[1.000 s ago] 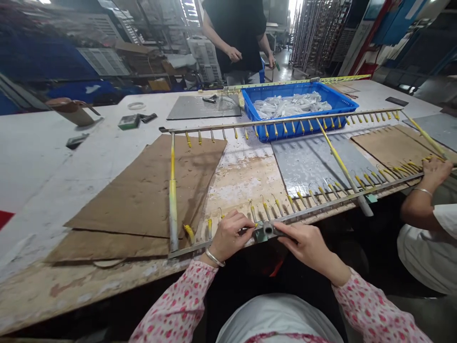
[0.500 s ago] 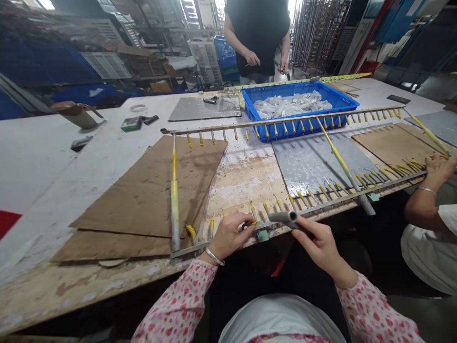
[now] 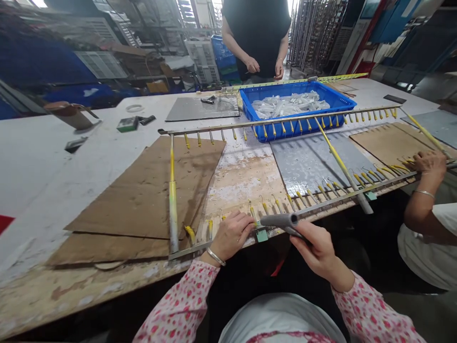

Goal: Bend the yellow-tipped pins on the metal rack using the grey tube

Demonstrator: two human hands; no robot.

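My left hand (image 3: 233,233) is at the near rail (image 3: 323,204) of a metal frame, its fingers closed on a small yellow-coated hook mostly hidden by the fingertips. My right hand (image 3: 317,245) grips a grey tube-shaped tool (image 3: 278,220) with a hollow near end. The tool's far end meets the left fingertips, where a bit of yellow shows. Several yellow-coated hooks (image 3: 264,207) stick up along this rail to either side. Below the tool, a green tab (image 3: 262,235) sits on the rail.
A blue crate (image 3: 303,88) holds clear plastic pieces behind the frame's far rail (image 3: 214,127). Brown cardboard (image 3: 143,190) and a grey board (image 3: 314,164) lie underneath. At right, another person's hand (image 3: 431,163) is on the rail. A person in black (image 3: 257,33) stands opposite.
My left fingers have closed together around the hook. The tool has shifted left and turned more lengthwise, its end now at my left fingertips. The person opposite has brought their hands closer together.
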